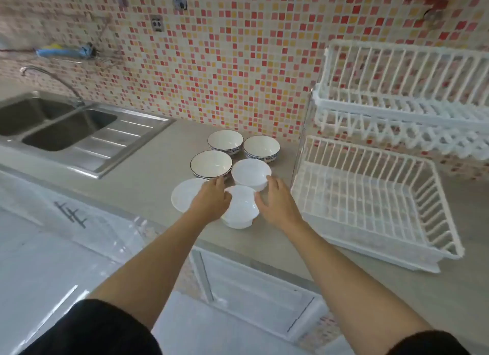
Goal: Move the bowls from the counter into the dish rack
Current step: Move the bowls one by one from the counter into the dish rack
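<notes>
1. 6 bowls sit clustered on the table (148, 174), left of the white dish rack (370, 203), whose lower basket holds none.
2. The left hand (211, 199) and right hand (277, 203) flank the nearest white bowl (239, 209), fingers spread wide, touching its rim; neither grip has closed.
3. 3 blue-rimmed bowls (211, 164) stand behind, near the tiled wall (225, 63).

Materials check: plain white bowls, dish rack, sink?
Plain white bowls: probably glazed ceramic or opal glass, glossy with soft highlights. Dish rack: white coated wire or plastic, thin matte bars. Sink: stainless steel, brushed grey sheen.
</notes>
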